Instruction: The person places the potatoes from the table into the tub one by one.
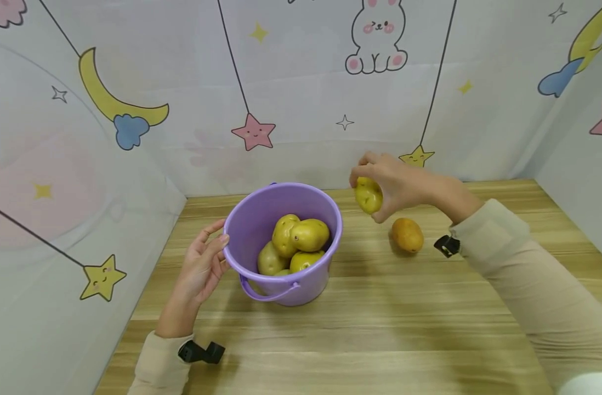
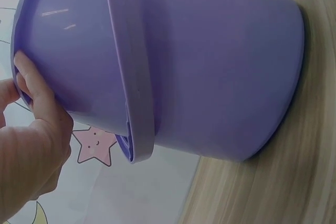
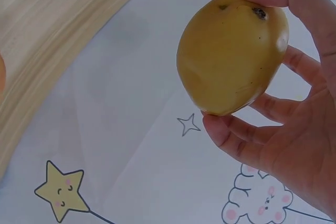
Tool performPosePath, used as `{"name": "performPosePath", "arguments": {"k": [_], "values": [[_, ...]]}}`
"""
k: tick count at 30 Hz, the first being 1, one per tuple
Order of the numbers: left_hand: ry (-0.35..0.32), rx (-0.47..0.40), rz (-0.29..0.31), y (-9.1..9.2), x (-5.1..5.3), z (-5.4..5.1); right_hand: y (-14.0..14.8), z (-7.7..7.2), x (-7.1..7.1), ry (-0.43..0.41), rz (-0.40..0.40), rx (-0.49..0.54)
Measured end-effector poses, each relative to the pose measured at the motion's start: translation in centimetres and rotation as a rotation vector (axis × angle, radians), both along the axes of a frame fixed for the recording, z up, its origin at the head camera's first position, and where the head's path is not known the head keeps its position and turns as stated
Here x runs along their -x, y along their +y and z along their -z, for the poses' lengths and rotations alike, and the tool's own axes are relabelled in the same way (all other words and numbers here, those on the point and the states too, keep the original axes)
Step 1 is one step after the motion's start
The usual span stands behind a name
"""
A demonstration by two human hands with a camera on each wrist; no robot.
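A purple bucket (image 1: 311, 288) stands on the table, tilted slightly toward me, with several yellow-green potatoes (image 1: 310, 235) inside. At its left rim, my left hand (image 1: 200, 266) grips the edge, thumb over the top and fingers along the outside; the left wrist view shows this hand (image 2: 39, 124) beside the bucket wall (image 2: 220, 66). Right of the bucket and above the table, my right hand (image 1: 397, 181) holds a yellow potato (image 1: 368, 195) between thumb and fingertips. Dark spots mark this potato (image 3: 231, 56) in the right wrist view.
An orange-yellow oval item (image 1: 407, 235), its kind unclear, lies on the wooden table (image 1: 380, 329) below my right hand. The bucket's handle (image 1: 266, 296) hangs down in front. White printed cloth (image 1: 301, 99) closes off the back and both sides.
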State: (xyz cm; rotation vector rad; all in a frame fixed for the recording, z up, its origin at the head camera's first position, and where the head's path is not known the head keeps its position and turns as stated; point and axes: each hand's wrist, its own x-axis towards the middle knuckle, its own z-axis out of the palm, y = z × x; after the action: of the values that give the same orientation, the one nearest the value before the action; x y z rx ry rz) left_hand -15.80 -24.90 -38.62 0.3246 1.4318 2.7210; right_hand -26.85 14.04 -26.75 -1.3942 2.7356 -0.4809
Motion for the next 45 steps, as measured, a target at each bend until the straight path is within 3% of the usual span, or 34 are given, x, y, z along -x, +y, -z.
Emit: {"name": "performPosePath", "arguments": {"k": [23, 45], "values": [[-0.022, 0.035, -0.015, -0.4, -0.3, -0.1, -4.8, -2.8, -1.4, 0.011, -0.092, 0.035], [-0.023, 0.032, -0.003, -0.7, -0.5, -0.2, -10.1, -2.4, -3.3, -0.034, -0.153, -0.062]]}}
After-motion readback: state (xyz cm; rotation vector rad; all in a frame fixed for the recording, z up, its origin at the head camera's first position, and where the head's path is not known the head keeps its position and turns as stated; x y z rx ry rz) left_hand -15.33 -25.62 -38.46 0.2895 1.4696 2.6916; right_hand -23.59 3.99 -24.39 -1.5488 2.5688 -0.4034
